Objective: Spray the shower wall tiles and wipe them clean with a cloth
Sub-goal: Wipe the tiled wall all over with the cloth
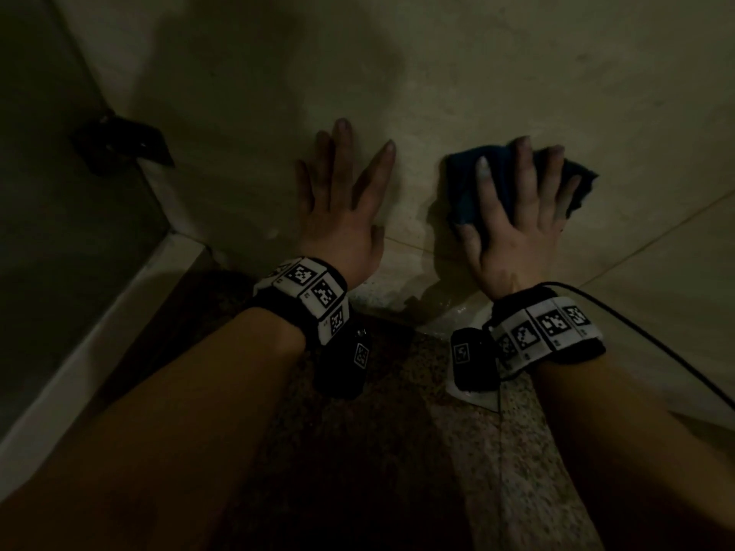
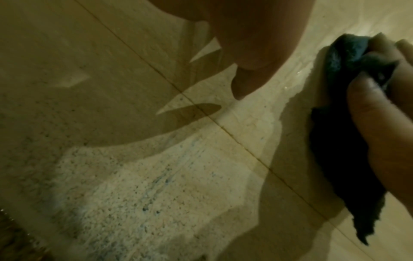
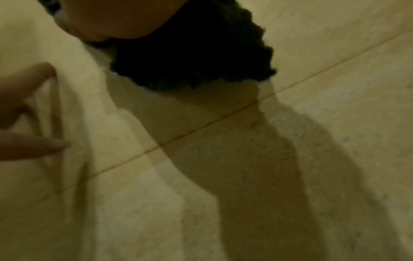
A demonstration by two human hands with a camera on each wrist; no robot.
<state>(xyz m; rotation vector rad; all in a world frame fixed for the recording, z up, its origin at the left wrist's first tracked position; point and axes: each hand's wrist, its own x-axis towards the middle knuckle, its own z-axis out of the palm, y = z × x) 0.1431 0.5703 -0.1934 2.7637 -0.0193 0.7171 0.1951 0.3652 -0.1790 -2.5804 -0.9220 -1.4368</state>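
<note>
Beige shower wall tiles fill the view, crossed by a thin grout line. My right hand presses a dark blue cloth flat against the wall, fingers spread and straight over it. The cloth bulges out below the palm in the right wrist view, and its edge hangs down under the thumb in the left wrist view. My left hand lies flat on the tile to the cloth's left, fingers straight and holding nothing. No spray bottle is in view.
A foamy wet patch covers the tile below the hands. A dark bracket sits on the glass panel at left, above a white sill. A speckled stone ledge lies below. A black cable trails from my right wrist.
</note>
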